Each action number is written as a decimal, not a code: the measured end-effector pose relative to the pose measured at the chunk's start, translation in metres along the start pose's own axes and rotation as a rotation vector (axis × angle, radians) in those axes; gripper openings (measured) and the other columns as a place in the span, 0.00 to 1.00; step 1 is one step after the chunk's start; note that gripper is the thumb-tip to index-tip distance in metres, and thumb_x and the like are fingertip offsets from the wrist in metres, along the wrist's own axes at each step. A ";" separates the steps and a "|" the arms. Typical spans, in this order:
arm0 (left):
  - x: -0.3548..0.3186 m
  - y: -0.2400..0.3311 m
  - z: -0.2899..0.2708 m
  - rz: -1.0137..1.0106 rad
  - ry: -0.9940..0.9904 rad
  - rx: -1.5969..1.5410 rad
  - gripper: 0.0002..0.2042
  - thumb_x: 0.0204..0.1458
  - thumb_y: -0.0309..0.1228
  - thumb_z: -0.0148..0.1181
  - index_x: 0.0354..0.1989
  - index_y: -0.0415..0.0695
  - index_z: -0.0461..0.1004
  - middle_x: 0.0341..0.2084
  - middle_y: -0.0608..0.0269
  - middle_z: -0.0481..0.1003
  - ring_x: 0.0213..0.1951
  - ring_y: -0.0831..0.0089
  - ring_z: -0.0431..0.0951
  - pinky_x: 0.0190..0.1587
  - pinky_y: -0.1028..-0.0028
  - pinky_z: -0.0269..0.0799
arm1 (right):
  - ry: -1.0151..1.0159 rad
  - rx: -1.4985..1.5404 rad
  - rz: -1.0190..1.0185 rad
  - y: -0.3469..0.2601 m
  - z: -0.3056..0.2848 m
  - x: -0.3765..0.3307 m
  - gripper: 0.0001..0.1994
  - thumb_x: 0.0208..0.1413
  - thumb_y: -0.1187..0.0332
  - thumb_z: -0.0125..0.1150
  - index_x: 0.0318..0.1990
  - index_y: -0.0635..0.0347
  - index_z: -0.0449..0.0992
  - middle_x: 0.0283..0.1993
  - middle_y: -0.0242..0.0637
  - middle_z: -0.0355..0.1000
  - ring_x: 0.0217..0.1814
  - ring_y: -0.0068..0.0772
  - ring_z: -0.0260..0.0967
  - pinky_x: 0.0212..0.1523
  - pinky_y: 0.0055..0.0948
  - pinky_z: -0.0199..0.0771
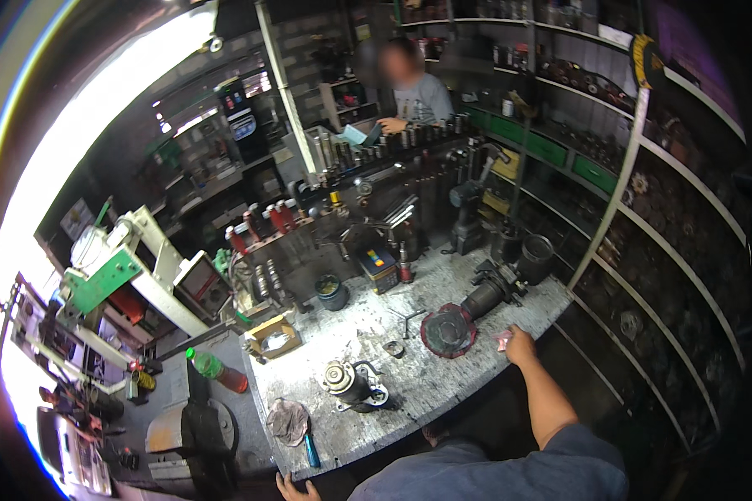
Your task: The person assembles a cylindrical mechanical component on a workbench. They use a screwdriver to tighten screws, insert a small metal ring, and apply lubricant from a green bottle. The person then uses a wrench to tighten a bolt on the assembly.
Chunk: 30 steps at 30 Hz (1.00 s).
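At the workbench's right edge, my right hand (521,346) is closed on a small pinkish piece (504,340), perhaps cloth. Left of it lies a round dark part with a red rim (449,329), beside a dark cylindrical motor (488,297). My left hand (297,489) is at the near left corner of the workbench (443,380), fingers apart and holding nothing visible. Above that hand are a screwdriver with a blue handle (311,451) and a crumpled rag (287,421). A starter motor with a pale metal end (353,386) sits farther in on the bench.
A small cardboard box (272,338), a dark tin (332,292), a battery-like box (378,269) and a multi-armed wrench (405,319) are on the bench. Left stands a bottle of red liquid (218,371). Loaded shelves (618,209) line the right; another person (422,98) is behind.
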<state>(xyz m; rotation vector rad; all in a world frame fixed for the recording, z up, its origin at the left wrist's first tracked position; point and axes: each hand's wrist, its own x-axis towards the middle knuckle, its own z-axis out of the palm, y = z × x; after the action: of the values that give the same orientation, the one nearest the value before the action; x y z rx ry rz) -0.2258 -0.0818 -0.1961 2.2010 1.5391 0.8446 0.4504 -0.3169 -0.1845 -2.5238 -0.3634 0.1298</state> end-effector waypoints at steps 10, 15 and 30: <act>-0.017 -0.006 0.029 -0.199 0.038 -0.099 0.31 0.51 0.22 0.73 0.67 0.41 0.72 0.77 0.35 0.62 0.76 0.34 0.64 0.79 0.49 0.60 | -0.070 0.596 0.216 0.072 -0.007 -0.057 0.20 0.74 0.63 0.52 0.41 0.67 0.88 0.32 0.45 0.85 0.22 0.34 0.76 0.22 0.33 0.78; -0.018 0.000 0.026 -0.228 0.001 -0.171 0.31 0.52 0.22 0.73 0.67 0.38 0.72 0.79 0.34 0.59 0.78 0.33 0.62 0.80 0.48 0.59 | -0.205 1.230 0.584 0.094 -0.013 -0.155 0.19 0.76 0.54 0.53 0.47 0.61 0.82 0.43 0.47 0.86 0.28 0.35 0.79 0.24 0.36 0.80; 0.006 -0.007 0.012 -0.176 -0.108 -0.243 0.24 0.54 0.22 0.73 0.61 0.40 0.77 0.78 0.40 0.61 0.73 0.39 0.69 0.76 0.53 0.67 | -0.762 0.079 0.374 0.041 -0.001 -0.298 0.17 0.73 0.58 0.57 0.57 0.57 0.84 0.59 0.45 0.85 0.58 0.48 0.84 0.61 0.44 0.85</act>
<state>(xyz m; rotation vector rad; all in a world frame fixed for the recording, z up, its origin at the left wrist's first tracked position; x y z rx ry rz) -0.2220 -0.0725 -0.2074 1.8777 1.4690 0.7979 0.1744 -0.4352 -0.2031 -2.3445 -0.1584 1.2351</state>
